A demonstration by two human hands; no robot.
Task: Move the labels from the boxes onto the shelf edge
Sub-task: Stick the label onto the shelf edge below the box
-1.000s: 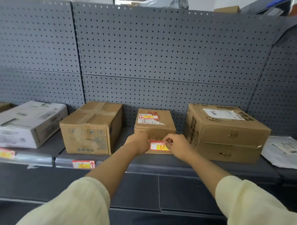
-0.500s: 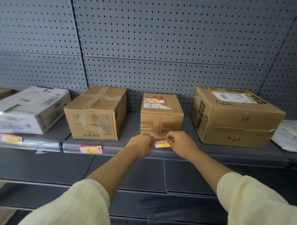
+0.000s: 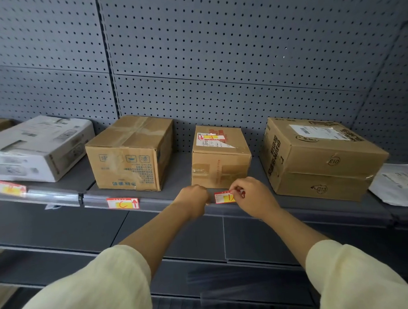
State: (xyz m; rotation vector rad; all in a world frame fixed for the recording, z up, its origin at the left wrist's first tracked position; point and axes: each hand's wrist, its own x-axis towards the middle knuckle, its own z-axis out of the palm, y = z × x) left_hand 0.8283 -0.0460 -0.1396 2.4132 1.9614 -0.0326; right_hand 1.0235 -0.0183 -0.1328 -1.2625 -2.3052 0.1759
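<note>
Your right hand (image 3: 254, 199) pinches the right end of the label (image 3: 223, 197), which sits on the shelf edge (image 3: 153, 204) before the small box (image 3: 219, 163). Your left hand (image 3: 193, 199) is curled at its left end; its grip cannot be determined.

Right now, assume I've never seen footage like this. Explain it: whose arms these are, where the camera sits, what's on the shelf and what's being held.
No machine here: a person wears one camera on the head, looking down at their own arms. The right hand pinches the right end of a red-and-yellow label at the shelf edge; the left hand is curled at its left end, grip hidden. Behind stands a small box with another label on top. Left of it sit a taped brown box and a white box; right of it, a large box and a white mailer. A label marked C already sits on the edge.
</note>
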